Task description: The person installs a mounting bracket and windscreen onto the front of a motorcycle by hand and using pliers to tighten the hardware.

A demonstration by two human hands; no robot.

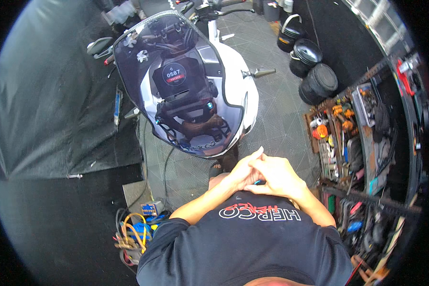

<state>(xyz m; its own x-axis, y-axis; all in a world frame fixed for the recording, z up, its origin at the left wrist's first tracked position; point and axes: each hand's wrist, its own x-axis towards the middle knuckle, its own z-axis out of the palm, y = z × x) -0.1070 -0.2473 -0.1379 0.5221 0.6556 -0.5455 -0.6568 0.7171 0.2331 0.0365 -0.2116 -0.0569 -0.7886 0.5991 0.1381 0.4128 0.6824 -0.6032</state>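
Note:
In front of my dark shirt, both hands are brought together. My left hand [244,170] has its thumb side up, and its fingers are partly covered by the other hand. Over it curls my right hand [279,176], its fingers pressed in against the left one. A small blue thing [259,182] shows in the gap between the palms, too little of it visible to name. Just ahead stands a white scooter [249,97] with a large dark tinted windscreen [143,81]. Blue round fasteners show low on the windscreen; neither hand touches it.
Along the right wall stand black buckets [318,85] and a tool shelf [338,138] crowded with hand tools. Black sheeting [57,95] hangs at the left. Cables and a yellow hose [137,224] lie at the lower left on grey floor tiles [281,114].

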